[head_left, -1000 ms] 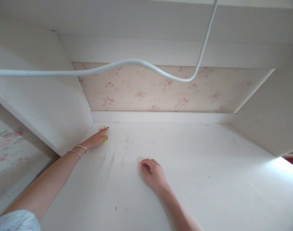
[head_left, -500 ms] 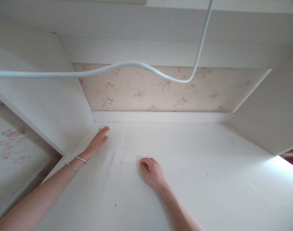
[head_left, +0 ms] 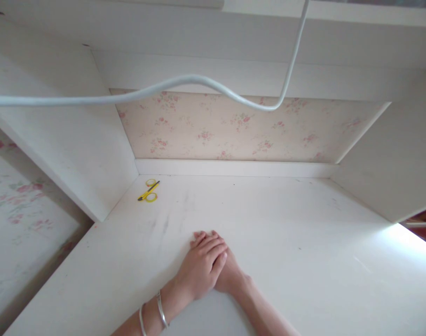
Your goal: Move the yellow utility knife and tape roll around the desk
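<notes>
My left hand (head_left: 201,266) lies on top of my right hand (head_left: 227,275) at the lower middle of the white desk (head_left: 279,261). The left fingers rest over the back of the right hand, and nothing else shows in the left hand. Most of the right hand's fingers are covered, with only some tips showing. Far from both hands, at the desk's back left corner, lie a yellow and black cutter (head_left: 149,191) and two rings of yellow tape, one ring (head_left: 150,182) behind it and the other ring (head_left: 151,197) in front.
A white cable (head_left: 192,80) hangs across the upper view, nearer than the flowered wall (head_left: 213,126). White side panels (head_left: 90,154) (head_left: 384,163) stand left and right of the desk, and a white shelf (head_left: 206,37) spans above.
My left hand has moved from the back left corner to the lower middle, onto my right hand. The cutter and tape rings now show fully.
</notes>
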Action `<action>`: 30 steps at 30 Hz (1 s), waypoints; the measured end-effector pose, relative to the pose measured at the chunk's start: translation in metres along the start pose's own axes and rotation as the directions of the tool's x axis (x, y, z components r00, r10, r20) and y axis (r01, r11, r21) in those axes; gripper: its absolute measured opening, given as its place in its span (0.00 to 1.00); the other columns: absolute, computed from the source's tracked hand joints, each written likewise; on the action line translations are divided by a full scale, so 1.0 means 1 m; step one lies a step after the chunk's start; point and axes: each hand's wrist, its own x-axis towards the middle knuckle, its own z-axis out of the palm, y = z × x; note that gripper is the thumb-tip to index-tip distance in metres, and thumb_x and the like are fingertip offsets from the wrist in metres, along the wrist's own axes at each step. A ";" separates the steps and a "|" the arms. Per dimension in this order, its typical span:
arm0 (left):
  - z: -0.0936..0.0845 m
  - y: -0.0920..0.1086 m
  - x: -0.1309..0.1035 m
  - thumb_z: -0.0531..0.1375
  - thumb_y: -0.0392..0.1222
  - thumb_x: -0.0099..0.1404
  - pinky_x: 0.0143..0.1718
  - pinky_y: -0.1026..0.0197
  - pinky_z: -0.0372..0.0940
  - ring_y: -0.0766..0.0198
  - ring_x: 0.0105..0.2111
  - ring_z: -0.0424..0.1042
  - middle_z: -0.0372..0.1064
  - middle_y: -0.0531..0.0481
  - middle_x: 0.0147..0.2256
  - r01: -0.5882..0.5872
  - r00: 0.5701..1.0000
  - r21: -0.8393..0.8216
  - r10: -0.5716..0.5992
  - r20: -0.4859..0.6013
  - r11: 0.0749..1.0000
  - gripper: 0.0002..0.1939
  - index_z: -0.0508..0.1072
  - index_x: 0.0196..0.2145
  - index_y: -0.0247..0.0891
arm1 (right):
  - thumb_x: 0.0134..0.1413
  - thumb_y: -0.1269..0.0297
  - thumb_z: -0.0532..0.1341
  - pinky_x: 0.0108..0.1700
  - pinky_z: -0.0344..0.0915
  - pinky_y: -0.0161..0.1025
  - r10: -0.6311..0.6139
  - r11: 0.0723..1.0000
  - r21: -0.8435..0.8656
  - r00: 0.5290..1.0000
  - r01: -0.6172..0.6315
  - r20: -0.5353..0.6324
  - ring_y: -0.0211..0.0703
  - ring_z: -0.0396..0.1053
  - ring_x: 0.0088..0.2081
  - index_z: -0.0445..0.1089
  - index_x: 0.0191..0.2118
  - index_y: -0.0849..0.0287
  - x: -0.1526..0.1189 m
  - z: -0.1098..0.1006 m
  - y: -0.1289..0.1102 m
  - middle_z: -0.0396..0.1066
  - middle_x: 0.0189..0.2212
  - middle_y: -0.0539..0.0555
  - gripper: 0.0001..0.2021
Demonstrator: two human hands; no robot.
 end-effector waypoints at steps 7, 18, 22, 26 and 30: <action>-0.003 -0.005 -0.003 0.47 0.38 0.69 0.60 0.49 0.52 0.62 0.54 0.63 0.67 0.52 0.52 -0.038 0.999 0.031 0.037 0.023 0.999 0.17 0.68 0.51 0.45 | 0.62 0.59 0.51 0.65 0.36 0.45 -0.106 0.990 -0.101 0.993 0.100 -0.059 0.46 0.55 0.60 0.45 0.65 0.53 0.004 -0.006 0.002 0.55 0.61 0.51 0.28; -0.005 -0.004 -0.003 0.47 0.38 0.69 0.61 0.50 0.52 0.63 0.54 0.63 0.68 0.52 0.51 -0.032 0.999 0.016 0.032 0.028 0.999 0.17 0.68 0.51 0.44 | 0.61 0.61 0.52 0.65 0.38 0.45 -0.103 0.987 -0.129 0.994 0.098 -0.034 0.49 0.56 0.59 0.46 0.65 0.53 0.005 -0.008 0.001 0.54 0.61 0.51 0.28; -0.005 -0.005 -0.004 0.47 0.38 0.69 0.61 0.50 0.51 0.63 0.54 0.63 0.67 0.53 0.52 -0.023 0.999 0.009 0.023 0.038 1.000 0.17 0.68 0.51 0.44 | 0.61 0.61 0.52 0.65 0.35 0.47 -0.135 0.980 -0.152 0.991 0.130 -0.020 0.48 0.54 0.60 0.45 0.65 0.55 0.006 -0.010 0.001 0.53 0.62 0.53 0.28; -0.004 -0.006 -0.004 0.47 0.39 0.69 0.61 0.50 0.52 0.63 0.54 0.63 0.67 0.52 0.52 -0.026 0.999 0.013 0.026 0.031 1.000 0.17 0.68 0.51 0.44 | 0.61 0.63 0.51 0.65 0.37 0.48 -0.121 0.980 -0.153 0.992 0.124 0.026 0.49 0.53 0.60 0.44 0.65 0.55 0.007 -0.014 0.000 0.52 0.62 0.54 0.29; -0.003 -0.006 -0.004 0.46 0.39 0.69 0.61 0.50 0.52 0.63 0.54 0.63 0.68 0.52 0.51 -0.032 0.999 0.018 0.031 0.024 0.999 0.16 0.68 0.51 0.44 | 0.60 0.64 0.51 0.64 0.41 0.49 -0.109 0.986 -0.116 0.992 0.117 0.069 0.51 0.55 0.60 0.44 0.65 0.56 0.009 -0.022 -0.003 0.53 0.62 0.55 0.29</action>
